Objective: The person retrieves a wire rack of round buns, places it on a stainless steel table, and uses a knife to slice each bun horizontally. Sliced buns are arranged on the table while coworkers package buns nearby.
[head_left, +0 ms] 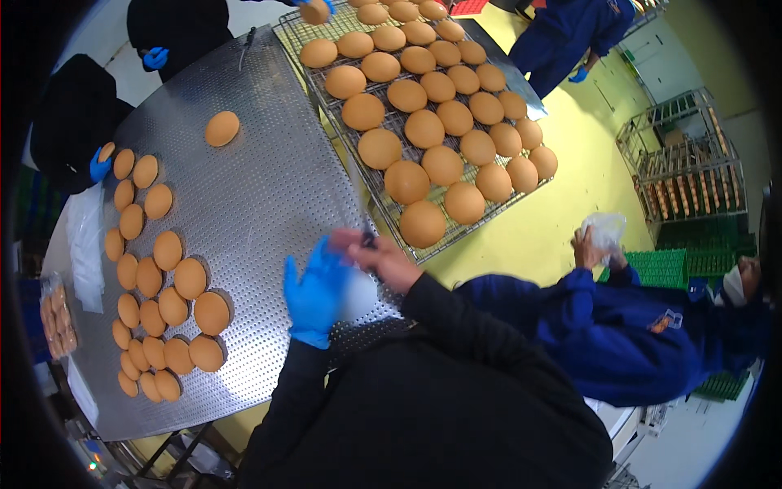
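My left hand point(314, 295) wears a blue glove and is held up over the near edge of the perforated steel table point(261, 204). My bare right hand point(381, 259) is against it, fingers pinched at the glove's fingertips. A pale, blurred white thing point(358, 295) sits between the two palms; what it is I cannot tell. Round brown buns point(173, 303) lie in loose rows on the table to my left. A wire rack point(368, 186) filled with several rows of buns point(423, 128) lies just beyond my hands.
A person in blue point(635, 326) at my right holds a clear bag point(604, 230). Other people's blue-gloved hands point(100, 168) point(155, 57) work at the far left. One lone bun point(221, 128), clear bags point(85, 244), packed buns point(55, 316), green crates point(676, 265) and a wire trolley point(684, 163) surround the table.
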`<state>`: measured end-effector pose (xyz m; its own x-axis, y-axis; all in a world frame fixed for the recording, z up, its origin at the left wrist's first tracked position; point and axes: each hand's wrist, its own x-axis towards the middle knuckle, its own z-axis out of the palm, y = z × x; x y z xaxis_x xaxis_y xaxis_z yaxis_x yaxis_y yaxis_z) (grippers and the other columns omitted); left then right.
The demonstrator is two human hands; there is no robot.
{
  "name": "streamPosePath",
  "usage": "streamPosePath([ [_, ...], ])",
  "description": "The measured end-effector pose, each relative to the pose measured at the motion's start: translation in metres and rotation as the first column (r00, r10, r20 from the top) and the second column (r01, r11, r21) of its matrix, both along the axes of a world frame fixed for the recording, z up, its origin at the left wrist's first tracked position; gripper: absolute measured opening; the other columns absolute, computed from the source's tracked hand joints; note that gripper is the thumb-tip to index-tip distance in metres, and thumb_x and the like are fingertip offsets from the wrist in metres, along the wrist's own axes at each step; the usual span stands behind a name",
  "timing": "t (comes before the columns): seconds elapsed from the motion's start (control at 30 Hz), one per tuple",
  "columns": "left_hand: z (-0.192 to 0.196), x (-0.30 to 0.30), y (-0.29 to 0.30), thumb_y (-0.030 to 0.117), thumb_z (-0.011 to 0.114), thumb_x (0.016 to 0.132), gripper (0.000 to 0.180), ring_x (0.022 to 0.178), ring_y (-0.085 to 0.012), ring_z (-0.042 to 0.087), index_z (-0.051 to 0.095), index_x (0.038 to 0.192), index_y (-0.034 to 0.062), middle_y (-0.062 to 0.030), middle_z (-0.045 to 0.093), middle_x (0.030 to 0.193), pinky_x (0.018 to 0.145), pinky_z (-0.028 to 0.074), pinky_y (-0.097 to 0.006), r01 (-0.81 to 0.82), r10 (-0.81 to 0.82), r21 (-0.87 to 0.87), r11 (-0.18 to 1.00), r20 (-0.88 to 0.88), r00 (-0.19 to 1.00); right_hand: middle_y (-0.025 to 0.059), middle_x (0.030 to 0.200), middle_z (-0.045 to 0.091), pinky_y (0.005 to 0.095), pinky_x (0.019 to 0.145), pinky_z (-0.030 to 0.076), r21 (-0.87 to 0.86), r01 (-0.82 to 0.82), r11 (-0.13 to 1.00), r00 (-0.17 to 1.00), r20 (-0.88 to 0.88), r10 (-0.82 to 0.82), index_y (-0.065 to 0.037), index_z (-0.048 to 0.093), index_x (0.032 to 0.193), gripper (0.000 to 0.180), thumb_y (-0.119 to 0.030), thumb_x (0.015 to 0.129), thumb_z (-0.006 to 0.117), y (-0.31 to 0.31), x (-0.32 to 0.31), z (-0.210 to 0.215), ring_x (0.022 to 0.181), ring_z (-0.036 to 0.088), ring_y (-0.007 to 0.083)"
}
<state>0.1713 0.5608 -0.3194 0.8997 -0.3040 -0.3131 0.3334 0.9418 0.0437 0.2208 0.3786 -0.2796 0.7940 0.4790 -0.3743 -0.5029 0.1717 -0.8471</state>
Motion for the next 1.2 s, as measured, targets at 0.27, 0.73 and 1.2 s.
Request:
streamPosePath([
  [0.27, -0.085, -0.045, -0.082, 0.038, 0.061, 0.088, 0.076, 0.145, -0.0385, 0.023, 0.033, 0.147, -0.001, -0.0239, 0.03, 0.153, 0.117, 0.013, -0.057, -0.457, -0.584, 0.554, -0.696, -0.067, 0.809, 0.0163, 0.106, 0.068, 0.0365, 0.099, 0.045, -0.064, 0.573, 0.817, 0.815, 0.148, -0.56, 0.005, 0.048, 0.134, 0.04, -0.012, 0.098, 0.05, -0.16, -0.011, 0.012, 0.107, 0.064, 0.0247],
  [0.73, -0.082, -0.079, -0.122, 0.028, 0.051, 0.093, 0.065, 0.145, -0.0396, 0.02, 0.033, 0.147, -0.0022, -0.0235, 0.027, 0.154, 0.118, 0.014, -0.053, -0.355, -0.439, 0.459, -0.815, -0.089, 0.894, 0.014, 0.101, 0.072, 0.0338, 0.096, 0.045, -0.325, 0.45, 0.831, 0.888, 0.071, -0.453, 0.004, 0.057, 0.127, 0.037, -0.013, 0.095, 0.05, -0.272, -0.094, -0.044, 0.1, 0.064, 0.019],
  [1.2, -0.155, -0.064, -0.261, 0.029, 0.051, 0.098, 0.047, 0.117, -0.0255, 0.058, 0.048, 0.139, 0.0049, -0.0172, 0.06, 0.127, 0.101, 0.044, -0.037, 0.133, -0.468, 0.991, 0.02, -0.108, 0.877, 0.0141, 0.114, 0.069, 0.0351, 0.1, 0.042, -0.58, -0.232, 0.781, 0.973, -0.135, 0.189, 0.001, 0.066, 0.117, 0.032, -0.019, 0.093, 0.06, -0.382, -0.242, -0.141, 0.11, 0.061, 0.024],
])
